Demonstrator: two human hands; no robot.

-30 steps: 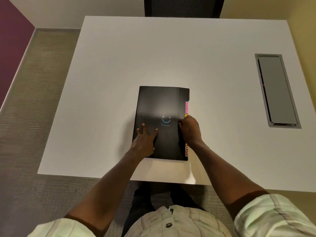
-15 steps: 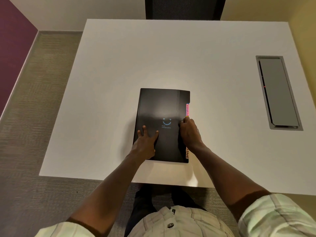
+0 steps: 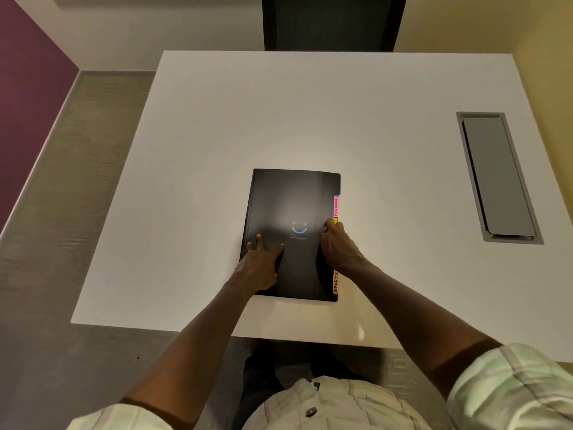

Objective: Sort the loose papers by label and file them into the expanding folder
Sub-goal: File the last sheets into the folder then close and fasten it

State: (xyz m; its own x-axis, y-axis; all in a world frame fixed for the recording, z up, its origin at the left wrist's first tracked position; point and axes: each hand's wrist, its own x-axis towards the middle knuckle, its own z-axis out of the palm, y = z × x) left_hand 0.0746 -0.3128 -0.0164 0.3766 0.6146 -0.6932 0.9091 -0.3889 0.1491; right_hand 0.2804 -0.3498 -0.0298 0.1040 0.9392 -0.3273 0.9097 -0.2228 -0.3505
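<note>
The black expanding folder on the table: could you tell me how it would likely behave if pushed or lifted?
The black expanding folder lies flat on the smooth white table, so it would probably slide, not tip. Its glossy cover may be slippery. Lifted by the tabbed edge under the right hand, it may fan open; the left hand presses the cover.

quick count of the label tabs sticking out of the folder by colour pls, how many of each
pink tab: 1, reads finance
yellow tab: 1, mostly hidden by the right hand
orange tab: 1, reads sports
blue tab: 1, only a sliver shows
total: 4 tabs visible along the right edge of the black folder; more may be hidden under the hand
</note>
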